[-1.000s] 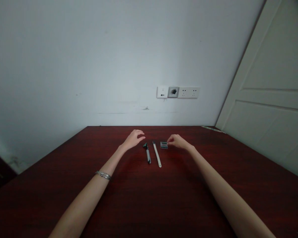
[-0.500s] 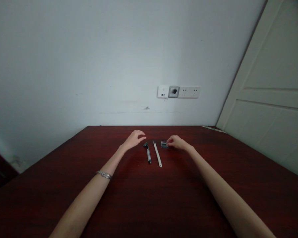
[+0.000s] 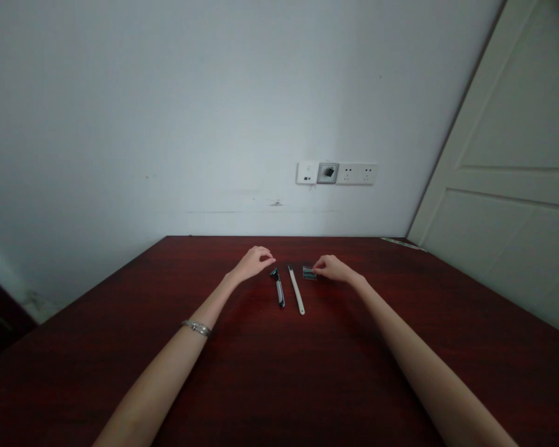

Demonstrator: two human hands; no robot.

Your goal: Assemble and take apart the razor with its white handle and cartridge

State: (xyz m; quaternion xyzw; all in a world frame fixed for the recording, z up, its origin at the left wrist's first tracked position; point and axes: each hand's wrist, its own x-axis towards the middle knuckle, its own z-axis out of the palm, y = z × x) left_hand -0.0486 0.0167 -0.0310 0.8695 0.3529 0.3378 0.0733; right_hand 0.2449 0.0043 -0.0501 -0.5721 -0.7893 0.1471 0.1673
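Observation:
Near the middle of the table, a razor (image 3: pixel 279 290) with a dark head and a grey-and-black handle lies with its head away from me. To its right is a slim white-handled toothbrush (image 3: pixel 295 290) with a dark head. My left hand (image 3: pixel 252 262) hovers just beyond the razor's head, fingers curved and holding nothing that I can see. On the right, my right hand (image 3: pixel 331 268) has thumb and fingertips closed at the right side of a small clear plastic case (image 3: pixel 309 277) with dark strips in it. The fingers partly cover the case.
All of this lies on a dark red wooden table (image 3: pixel 279 372). A white wall with a row of sockets (image 3: pixel 338 173) rises behind its far edge. At the right stands a pale panelled door (image 3: pixel 507 167). A thin strip (image 3: pixel 403 243) lies at the far right corner.
My left hand's thumb and fingertips have come closer together. My right hand stays at the case, with its fingers shifted slightly. The razor and toothbrush lie as before.

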